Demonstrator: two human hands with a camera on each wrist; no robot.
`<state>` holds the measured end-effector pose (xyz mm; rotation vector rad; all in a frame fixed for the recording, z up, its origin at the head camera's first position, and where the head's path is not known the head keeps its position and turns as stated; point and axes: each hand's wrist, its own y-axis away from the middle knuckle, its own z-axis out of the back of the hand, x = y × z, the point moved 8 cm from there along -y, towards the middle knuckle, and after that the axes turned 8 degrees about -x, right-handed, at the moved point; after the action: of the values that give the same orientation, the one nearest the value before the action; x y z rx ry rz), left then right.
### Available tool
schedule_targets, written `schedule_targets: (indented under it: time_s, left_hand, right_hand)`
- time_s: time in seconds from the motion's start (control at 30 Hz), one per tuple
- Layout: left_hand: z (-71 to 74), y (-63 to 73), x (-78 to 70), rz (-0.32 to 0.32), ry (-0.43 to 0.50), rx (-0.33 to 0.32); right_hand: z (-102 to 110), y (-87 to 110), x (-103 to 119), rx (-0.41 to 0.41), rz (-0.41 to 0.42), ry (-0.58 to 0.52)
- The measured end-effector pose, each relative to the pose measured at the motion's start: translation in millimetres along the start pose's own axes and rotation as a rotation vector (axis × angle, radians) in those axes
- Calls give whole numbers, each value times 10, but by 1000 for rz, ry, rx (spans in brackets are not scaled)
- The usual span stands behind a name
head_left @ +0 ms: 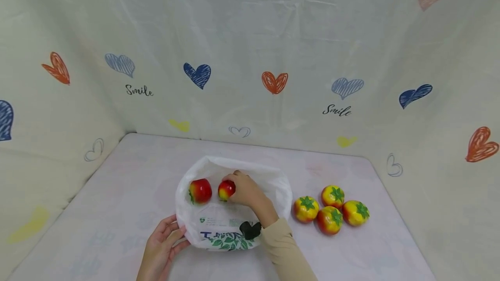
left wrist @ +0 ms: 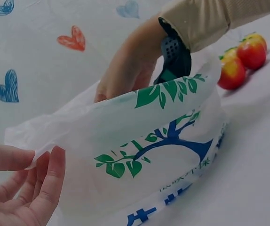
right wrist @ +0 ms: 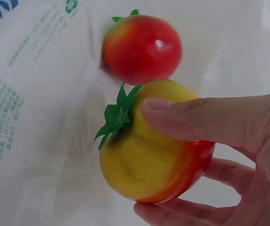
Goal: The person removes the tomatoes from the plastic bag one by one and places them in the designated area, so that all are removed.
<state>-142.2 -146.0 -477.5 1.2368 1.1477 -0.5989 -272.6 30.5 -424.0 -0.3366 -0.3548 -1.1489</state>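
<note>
A white plastic bag (head_left: 230, 211) with green leaf print lies with its mouth held wide. My left hand (head_left: 159, 246) pinches the bag's rim at the near left, thumb against fingers, as the left wrist view also shows. Inside the mouth, my right hand (head_left: 248, 192) grips a red-and-yellow toy tomato (right wrist: 149, 150), thumb over its top beside the green leafy cap and fingers beneath. Another toy tomato (head_left: 200, 191), mostly red, rests in the bag to the left of it. From the left wrist view, the bag's wall hides the right fingers.
Several more red-and-yellow toy tomatoes (head_left: 331, 219) stand clustered on the white table (head_left: 332, 259), right of the bag. A dark wrist device (head_left: 250, 230) sits at the right wrist. Behind the table hangs a curtain (head_left: 242, 112) printed with hearts.
</note>
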Motion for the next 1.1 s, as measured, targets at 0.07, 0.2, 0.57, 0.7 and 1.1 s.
schedule_targets:
  time_s: [0.07,0.2,0.57,0.7,1.1]
  left_hand:
    - [-7,4,-6,-3,3,3]
    - [-10,8,-8,-2,11,5]
    - [1,-2,12,13,6,0]
    - [3,-7,14,14,7,-2]
    - [0,-5,19,20,6,-9]
  right_hand:
    - [51,41,10,-13,-9,-47]
    - [169,139,42,-43,-22,-151]
    - [325,541,18,-133,-59,-451]
    - [345,684,-63,-186,-85,-537]
    - [389,1082,-304,-302,-240,-753]
